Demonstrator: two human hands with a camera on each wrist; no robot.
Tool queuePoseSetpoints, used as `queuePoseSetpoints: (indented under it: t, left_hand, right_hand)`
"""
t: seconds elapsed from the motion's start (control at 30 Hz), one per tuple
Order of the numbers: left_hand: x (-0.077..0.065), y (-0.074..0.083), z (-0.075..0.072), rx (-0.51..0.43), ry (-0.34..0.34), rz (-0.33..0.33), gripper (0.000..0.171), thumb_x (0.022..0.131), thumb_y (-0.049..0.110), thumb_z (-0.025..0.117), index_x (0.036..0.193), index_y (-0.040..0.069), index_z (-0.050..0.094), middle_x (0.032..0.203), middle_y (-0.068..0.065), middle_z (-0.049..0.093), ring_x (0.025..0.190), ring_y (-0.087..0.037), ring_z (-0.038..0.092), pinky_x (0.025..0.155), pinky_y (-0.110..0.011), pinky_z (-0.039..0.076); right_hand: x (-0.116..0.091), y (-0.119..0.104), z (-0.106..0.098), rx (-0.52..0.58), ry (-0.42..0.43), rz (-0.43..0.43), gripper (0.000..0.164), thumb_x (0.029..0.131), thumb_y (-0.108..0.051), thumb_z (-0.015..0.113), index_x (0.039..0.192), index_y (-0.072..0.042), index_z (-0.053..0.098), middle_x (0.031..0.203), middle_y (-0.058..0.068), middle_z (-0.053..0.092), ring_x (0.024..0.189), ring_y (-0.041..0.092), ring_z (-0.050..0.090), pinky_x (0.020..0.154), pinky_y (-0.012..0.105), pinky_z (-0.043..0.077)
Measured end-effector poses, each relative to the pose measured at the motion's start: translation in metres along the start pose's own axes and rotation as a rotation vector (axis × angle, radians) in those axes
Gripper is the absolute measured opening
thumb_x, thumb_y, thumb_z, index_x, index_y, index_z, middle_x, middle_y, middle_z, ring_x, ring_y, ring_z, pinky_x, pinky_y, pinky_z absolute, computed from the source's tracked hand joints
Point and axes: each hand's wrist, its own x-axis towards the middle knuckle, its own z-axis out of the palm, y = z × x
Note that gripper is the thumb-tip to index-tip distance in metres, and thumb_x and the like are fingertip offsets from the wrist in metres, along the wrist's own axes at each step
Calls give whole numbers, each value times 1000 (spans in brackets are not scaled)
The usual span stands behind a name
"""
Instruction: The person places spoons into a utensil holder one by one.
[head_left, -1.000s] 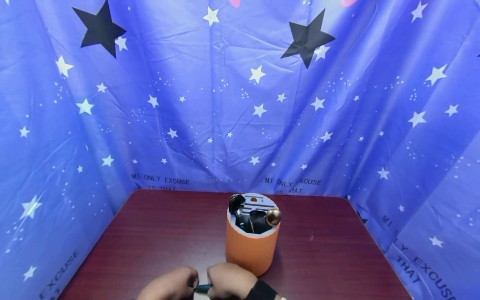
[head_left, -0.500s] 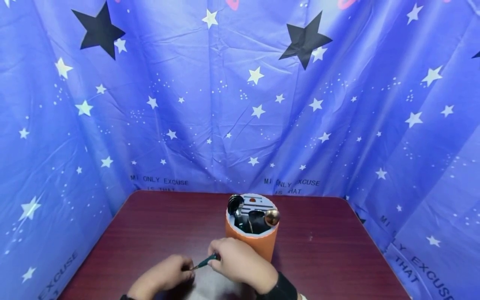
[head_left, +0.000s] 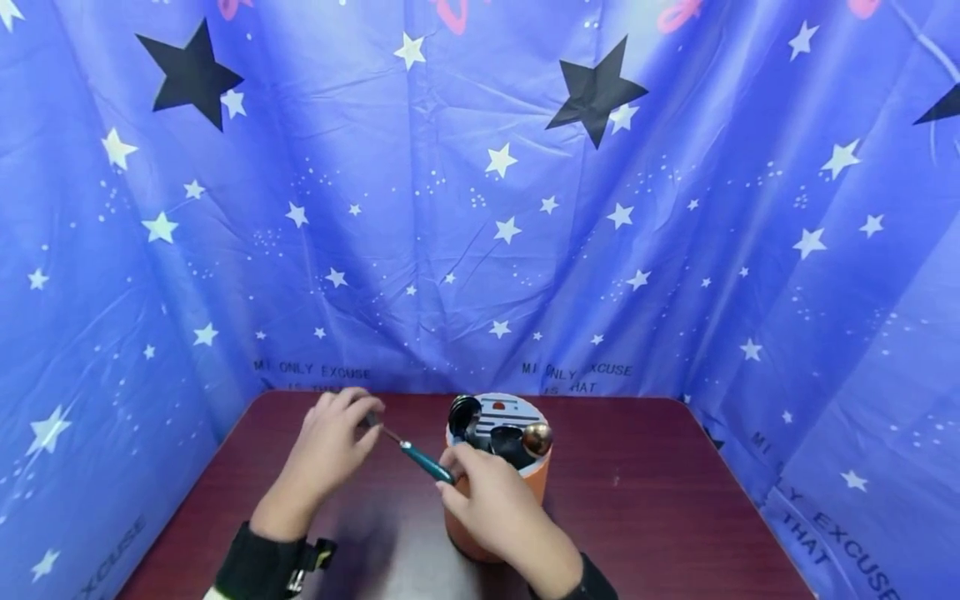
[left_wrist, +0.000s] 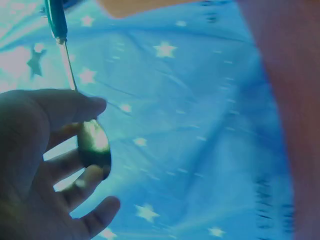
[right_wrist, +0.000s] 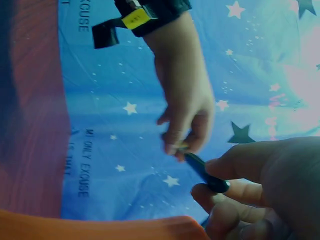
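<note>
A spoon with a dark green handle (head_left: 427, 462) and a metal neck slants between both hands above the table. My left hand (head_left: 326, 442) pinches it where neck meets bowl; in the left wrist view the thumb crosses the neck and the shiny oval bowl (left_wrist: 95, 142) shows beside the spread fingers. At the other end my right hand (head_left: 495, 504) holds the handle's tip between thumb and fingers, also seen in the right wrist view around the green handle (right_wrist: 205, 172). Just behind the right hand stands an orange utensil holder (head_left: 461, 533), partly hidden by that hand.
In the holder are a copper-coloured rounded utensil head (head_left: 537, 439), a black utensil head (head_left: 510, 446) and dark round pieces (head_left: 465, 412) at its left rim. The dark red table (head_left: 637, 500) is bordered by a blue star-printed curtain (head_left: 450, 208).
Both hands have risen and moved farther over the table with the spoon, the left hand most. More of the green handle and neck now shows. The head view has shifted slightly.
</note>
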Motion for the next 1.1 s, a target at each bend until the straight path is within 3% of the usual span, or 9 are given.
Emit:
queuePoseSetpoints:
  t: [0.13,0.27,0.33,0.5,0.67,0.83,0.93,1.0,1.1]
  left_hand:
    - [24,19,-11,-7,127,64,22,84,10,77,106,15,73,115,-7,65,100,-33,54,81,-49,40]
    - [44,42,-17,-47,190,118,25,87,8,75,112,14,72,122,-9,61,108,-35,54,88,-53,41]
    - [52,55,-17,-124,213,143,27,88,4,73,114,12,71,129,-12,58,111,-34,56,90,-50,46]
    - [64,83,-12,-415,243,188,29,88,-9,66,112,7,70,145,-14,49,98,-24,66,76,-33,56]
    - [66,101,-2,-655,306,205,34,87,-18,64,115,3,68,155,-11,42,98,-26,68,86,-32,57]
    - [61,116,12,-896,259,129,38,90,-18,62,123,1,61,157,-10,34,107,-32,66,89,-31,56]
    - [57,122,21,-980,196,69,30,92,-13,63,119,0,61,144,-17,44,104,-32,68,87,-31,57]
    - [56,124,26,-974,177,41,25,93,-9,65,116,0,62,130,-18,55,100,-30,70,84,-30,58]
    - [57,126,29,-876,156,30,21,93,-2,69,113,3,66,111,-17,64,97,-23,71,81,-31,58]
  right_hand:
    - [0,4,-8,-15,65,20,19,91,-20,75,107,-21,66,85,-15,68,76,0,60,66,26,50]
    - [-1,9,-12,-19,87,64,20,93,-23,74,110,-21,65,90,-12,71,76,0,62,64,25,50]
    - [-1,12,-13,-18,94,95,21,94,-24,73,113,-21,65,93,-9,72,79,3,65,66,28,52]
    - [1,18,-18,14,75,162,26,97,-26,69,121,-17,65,99,-4,74,86,8,68,73,33,54]
    - [2,23,-21,74,71,147,22,100,-23,66,121,-16,66,100,-5,75,86,6,68,73,30,53]
    - [2,25,-23,130,57,113,24,102,-23,62,124,-15,65,105,-5,75,91,6,67,75,30,53]
    - [2,26,-25,129,44,121,23,102,-23,62,123,-15,65,103,-6,75,86,5,65,72,29,51]
    - [3,27,-27,110,39,134,25,101,-22,63,125,-14,65,100,-6,74,80,4,63,69,28,50]
    - [5,29,-30,69,43,163,29,100,-21,64,128,-13,65,96,-5,72,67,3,58,64,27,48]
